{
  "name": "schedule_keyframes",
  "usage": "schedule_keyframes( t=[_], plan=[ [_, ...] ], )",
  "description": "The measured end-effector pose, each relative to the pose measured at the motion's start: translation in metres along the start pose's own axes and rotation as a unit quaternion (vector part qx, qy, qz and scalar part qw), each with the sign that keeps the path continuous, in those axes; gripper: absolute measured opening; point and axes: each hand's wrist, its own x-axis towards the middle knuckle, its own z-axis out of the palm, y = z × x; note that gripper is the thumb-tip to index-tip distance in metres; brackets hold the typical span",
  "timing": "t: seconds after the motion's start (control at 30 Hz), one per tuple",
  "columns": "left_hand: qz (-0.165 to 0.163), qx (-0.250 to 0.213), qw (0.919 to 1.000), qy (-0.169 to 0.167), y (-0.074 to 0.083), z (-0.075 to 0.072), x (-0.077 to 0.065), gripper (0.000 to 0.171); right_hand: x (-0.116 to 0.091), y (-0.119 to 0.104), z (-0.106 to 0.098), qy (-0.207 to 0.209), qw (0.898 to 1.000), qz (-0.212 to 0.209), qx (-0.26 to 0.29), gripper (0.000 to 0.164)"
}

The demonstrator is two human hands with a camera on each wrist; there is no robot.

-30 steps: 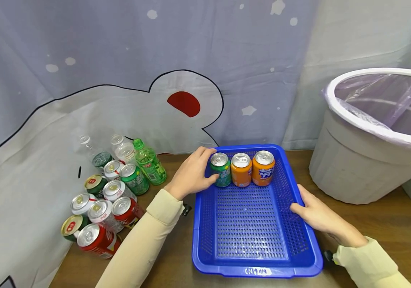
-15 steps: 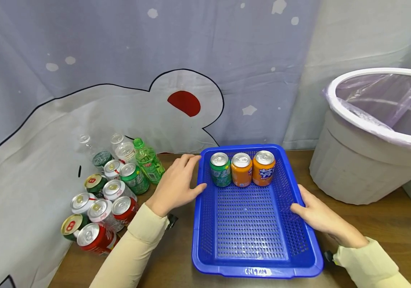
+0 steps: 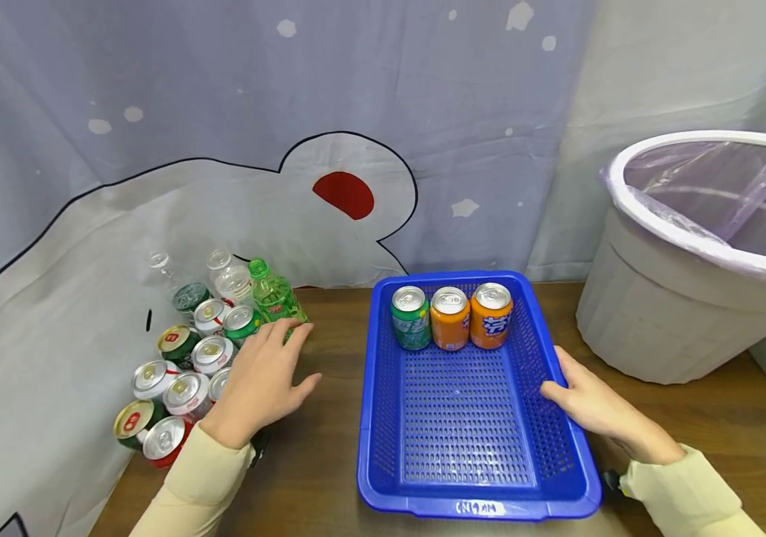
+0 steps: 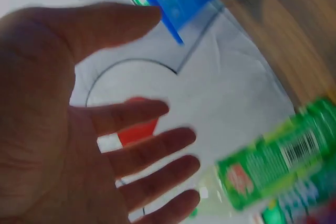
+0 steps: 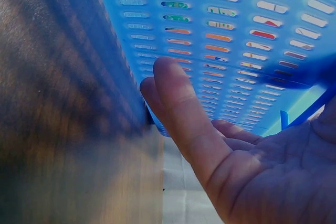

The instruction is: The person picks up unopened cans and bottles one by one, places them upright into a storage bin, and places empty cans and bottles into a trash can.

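My left hand (image 3: 262,377) is over the front of the drinks group, fingers spread and nothing in its grasp. Close beyond its fingertips stands a green plastic bottle (image 3: 271,287), which the left wrist view shows with its label (image 4: 273,161). A green soda can (image 3: 240,321) is partly hidden behind the fingers. On the right, my right hand (image 3: 587,395) holds the side rim of a blue plastic basket (image 3: 369,418), thumb over the rim and fingers along the outer wall (image 5: 231,40). Inside, at the back, stand a green can (image 3: 411,321) and two orange cans (image 3: 450,321).
Several cans, such as a silver one (image 3: 188,394) and a red one (image 3: 166,440), are grouped at the left with clear bottles (image 3: 231,280) behind. A lined grey bin (image 3: 678,298) stands at the right. A curtain (image 3: 463,112) hangs behind the wooden table (image 3: 329,447).
My left hand has let go of the green can in the basket and moved left, over the rim, to the cans and bottles. The right hand has stayed at the basket's rim.
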Motion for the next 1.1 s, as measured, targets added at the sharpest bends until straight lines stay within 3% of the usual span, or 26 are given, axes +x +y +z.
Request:
schedule_keyframes(
  t=[0.43,0.67,1.1],
  plan=[
    [0.052,0.069,0.9955,-0.039,-0.036,-0.005,-0.042,0.069,0.0,0.0,0.0,0.0,1.0,0.0,0.0,0.059],
    [0.057,0.077,0.992,-0.082,-0.047,-0.01,-0.048,0.073,0.0,0.0,0.0,0.003,1.0,0.001,-0.002,0.059],
    [0.073,0.045,0.9919,-0.094,-0.061,-0.015,-0.053,0.07,-0.001,0.0,0.0,-0.003,1.0,0.004,0.005,0.06]
  ],
)
